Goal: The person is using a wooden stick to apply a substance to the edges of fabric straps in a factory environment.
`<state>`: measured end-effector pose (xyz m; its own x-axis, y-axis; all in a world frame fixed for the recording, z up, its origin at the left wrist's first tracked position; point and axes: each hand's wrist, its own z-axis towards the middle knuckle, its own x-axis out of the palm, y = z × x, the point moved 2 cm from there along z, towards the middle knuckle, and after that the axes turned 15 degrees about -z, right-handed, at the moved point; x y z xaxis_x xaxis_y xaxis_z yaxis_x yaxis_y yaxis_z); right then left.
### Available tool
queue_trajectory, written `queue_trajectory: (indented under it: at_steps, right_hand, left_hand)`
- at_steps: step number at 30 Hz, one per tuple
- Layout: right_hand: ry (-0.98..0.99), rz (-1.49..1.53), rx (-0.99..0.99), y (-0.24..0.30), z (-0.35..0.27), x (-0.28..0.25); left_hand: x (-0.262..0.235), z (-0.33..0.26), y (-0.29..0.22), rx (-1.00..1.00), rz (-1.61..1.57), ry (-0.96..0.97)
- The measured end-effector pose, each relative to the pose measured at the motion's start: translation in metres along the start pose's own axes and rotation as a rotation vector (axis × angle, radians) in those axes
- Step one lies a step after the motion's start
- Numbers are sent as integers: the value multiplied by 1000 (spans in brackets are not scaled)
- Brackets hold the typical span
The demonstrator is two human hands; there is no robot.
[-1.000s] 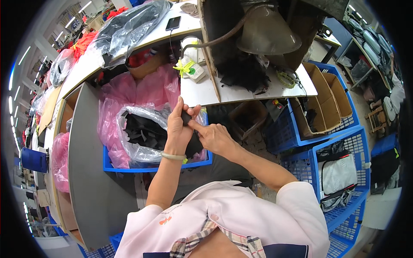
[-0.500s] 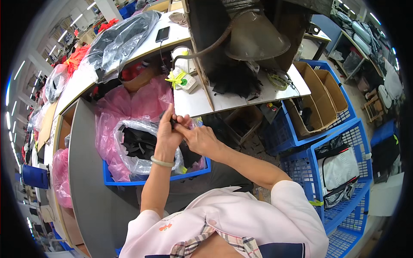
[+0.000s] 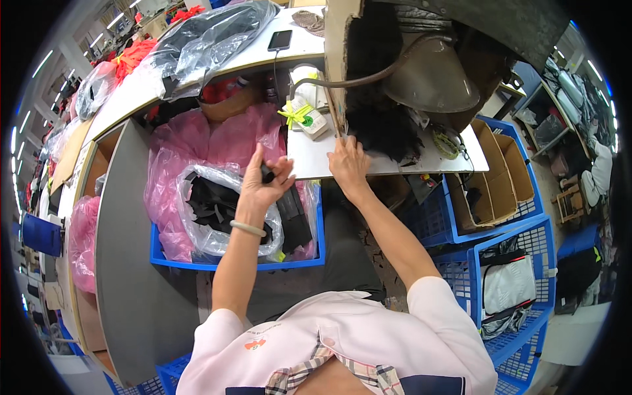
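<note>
My left hand (image 3: 262, 184) is raised over a blue crate, palm up with fingers half curled round a small black piece (image 3: 267, 174). What kind of piece it is cannot be made out. At the front of the white table (image 3: 306, 161), my right hand (image 3: 349, 166) has its fingers bent and pressed together at the lower end of a cardboard panel's edge (image 3: 336, 79). Its fingertips hide whatever is between them. Below my left hand, a clear plastic bag (image 3: 268, 238) of black cut pieces (image 3: 214, 209) lies in the blue crate (image 3: 224, 266), beside a pink plastic bag (image 3: 178, 148).
A glass-like lamp shade (image 3: 433, 76) hangs over black fluffy material (image 3: 382, 131). Left of the panel are a white box with a yellow-green ribbon (image 3: 309, 122) and a phone (image 3: 280, 41). Blue crates (image 3: 454, 263) with cardboard dividers and packed goods stand at the right.
My right hand has left my left hand and moved up and right to the table by the panel. The left hand keeps the black piece; its fingers have spread a little. The view has shifted.
</note>
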<state>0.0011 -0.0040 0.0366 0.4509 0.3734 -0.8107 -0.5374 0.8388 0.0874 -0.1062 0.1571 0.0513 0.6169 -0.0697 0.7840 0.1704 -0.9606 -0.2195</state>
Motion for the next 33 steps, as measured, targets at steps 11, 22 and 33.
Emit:
queue_trajectory:
  at_steps: [11,22,33]
  right_hand:
    - [182,-73,70,-7,16,20]
    - [719,1391,536,-81,-168,-108]
    - [642,955,239,-75,-145,-127]
  left_hand:
    - [47,20,16,-106,-389,102]
    - [47,21,-12,-40,-551,106]
    - [55,-2,-13,-73,-369,343]
